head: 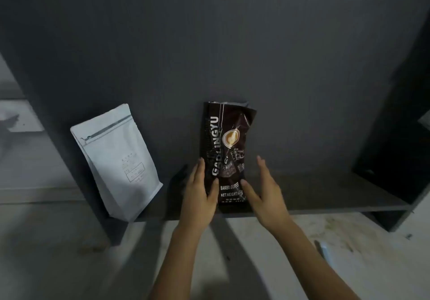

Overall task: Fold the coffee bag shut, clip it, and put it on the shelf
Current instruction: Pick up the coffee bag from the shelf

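The dark coffee bag [229,151], printed with white lettering and a coffee cup, stands upright on the dark shelf board [325,192] and leans on the back panel. Its top edge looks creased; I see no clip on it. My left hand [200,195] holds the bag's lower left side, fingers along the edge and thumb across the front. My right hand [265,195] is at the bag's lower right with its fingers spread and clear of the bag; only the thumb tip reaches the front.
A white zip pouch [116,160] stands tilted at the left end of the shelf. Dark side panels [395,137] close the shelf on both sides. A small pale blue object [323,248] lies on the light surface below right.
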`<state>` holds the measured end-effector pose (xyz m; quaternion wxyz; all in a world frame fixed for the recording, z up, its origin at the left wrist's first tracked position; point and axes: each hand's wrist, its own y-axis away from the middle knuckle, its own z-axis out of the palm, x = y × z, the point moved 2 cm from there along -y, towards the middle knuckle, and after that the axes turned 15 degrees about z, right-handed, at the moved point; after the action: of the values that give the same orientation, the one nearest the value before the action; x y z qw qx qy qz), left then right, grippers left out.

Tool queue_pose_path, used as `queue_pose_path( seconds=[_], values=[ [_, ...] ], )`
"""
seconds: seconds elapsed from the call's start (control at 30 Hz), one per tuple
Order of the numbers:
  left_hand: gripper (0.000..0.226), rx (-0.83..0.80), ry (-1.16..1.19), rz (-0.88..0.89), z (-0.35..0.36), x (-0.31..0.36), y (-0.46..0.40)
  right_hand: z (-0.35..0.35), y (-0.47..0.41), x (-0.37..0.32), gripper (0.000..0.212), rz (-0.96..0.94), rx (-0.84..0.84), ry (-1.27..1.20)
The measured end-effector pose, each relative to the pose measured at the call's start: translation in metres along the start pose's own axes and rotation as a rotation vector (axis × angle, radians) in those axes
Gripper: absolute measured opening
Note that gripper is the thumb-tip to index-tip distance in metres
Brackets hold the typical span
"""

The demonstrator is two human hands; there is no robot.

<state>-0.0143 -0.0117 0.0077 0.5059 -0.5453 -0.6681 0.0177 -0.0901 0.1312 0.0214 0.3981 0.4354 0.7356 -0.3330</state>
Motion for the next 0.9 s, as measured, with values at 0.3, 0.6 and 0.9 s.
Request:
queue_pose_path(
  seconds=[0.3,0.6,0.9],
  values=[
    [0.040,-0.091,0.116,-0.102,0.008,-0.016,-0.003,0.019,-0.015,0.009,0.049,0.035,-0.158,0.007],
    [0.097,-0.038,0.336,-0.230,0.013,-0.011,0.006,0.013,-0.005,0.022,0.052,0.096,-0.067,0.007],
    [0.086,-0.083,0.372,-0.265,0.019,0.016,0.042,-0.009,0.043,0.018,0.045,0.000,-0.068,-0.001]
  ],
)
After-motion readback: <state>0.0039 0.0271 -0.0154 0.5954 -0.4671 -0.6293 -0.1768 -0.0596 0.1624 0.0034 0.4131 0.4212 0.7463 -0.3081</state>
